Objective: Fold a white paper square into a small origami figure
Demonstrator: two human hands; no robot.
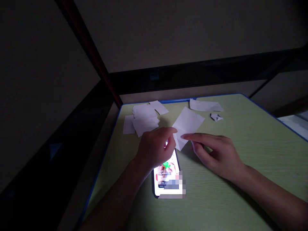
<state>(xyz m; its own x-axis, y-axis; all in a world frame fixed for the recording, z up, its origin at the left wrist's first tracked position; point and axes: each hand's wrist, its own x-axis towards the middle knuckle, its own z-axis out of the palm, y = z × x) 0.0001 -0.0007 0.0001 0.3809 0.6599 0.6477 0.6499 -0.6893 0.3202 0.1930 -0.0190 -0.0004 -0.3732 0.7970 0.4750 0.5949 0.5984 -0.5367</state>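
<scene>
Pinching or merely pressing, one cannot tell which, the left hand (155, 145) above the phone (166, 175) and right hand (218, 154) beside it are touching a paper (188, 121) beyond it.

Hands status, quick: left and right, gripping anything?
Left hand: curled over the phone, fingertips at the paper's left corner; can't tell if pinching.
Right hand: open, index finger resting on the paper.

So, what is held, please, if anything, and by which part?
Cannot tell: the left hand touches the paper at its left corner, the right hand near its lower right edge.
</scene>
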